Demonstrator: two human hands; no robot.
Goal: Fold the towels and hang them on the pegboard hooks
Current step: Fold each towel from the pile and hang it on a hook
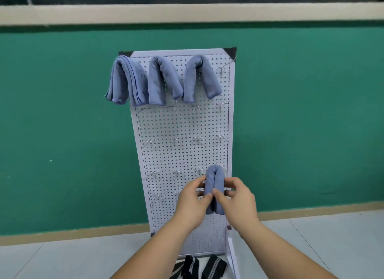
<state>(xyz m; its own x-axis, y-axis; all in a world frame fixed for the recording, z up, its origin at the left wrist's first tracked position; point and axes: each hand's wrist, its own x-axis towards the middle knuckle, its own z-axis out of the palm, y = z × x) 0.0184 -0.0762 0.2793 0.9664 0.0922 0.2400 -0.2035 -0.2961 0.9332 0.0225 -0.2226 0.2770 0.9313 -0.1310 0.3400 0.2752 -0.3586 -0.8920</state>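
Note:
A white pegboard [182,150] stands upright against a green wall, with rows of small metal hooks [175,141]. Three folded blue towels hang over the top row: one at the left [126,81], one in the middle [160,81], one to the right [200,77]. A fourth folded blue towel [215,181] is draped over a hook low on the right side. My left hand [192,199] pinches its left half and my right hand [236,197] pinches its right half, thumbs meeting at the front.
Black and grey striped cloth [199,267] lies on the pale floor at the pegboard's foot. A white support leg [232,256] juts out at the lower right. The top right hook [223,68] and most lower hooks are bare.

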